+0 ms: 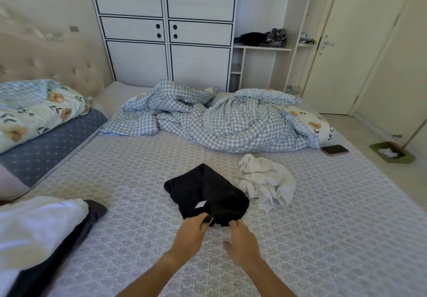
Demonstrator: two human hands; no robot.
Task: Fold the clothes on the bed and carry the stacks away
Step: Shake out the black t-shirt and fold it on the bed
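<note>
A black garment [203,190] lies partly folded in the middle of the bed [335,239], a white label showing near its front edge. My left hand [190,234] pinches that near edge. My right hand [242,242] touches the same edge just to the right, fingers curled onto the cloth. A crumpled white garment [265,181] sits right of the black one. At the lower left lies a stack [41,234] with white cloth on top and dark cloth beneath.
A checked duvet [219,121] is bunched across the far half of the bed. A phone [334,150] lies near the right edge. Pillows [39,116] are at the left. A wardrobe [166,30] and shelves stand behind; a dustpan [391,152] sits on the floor at right.
</note>
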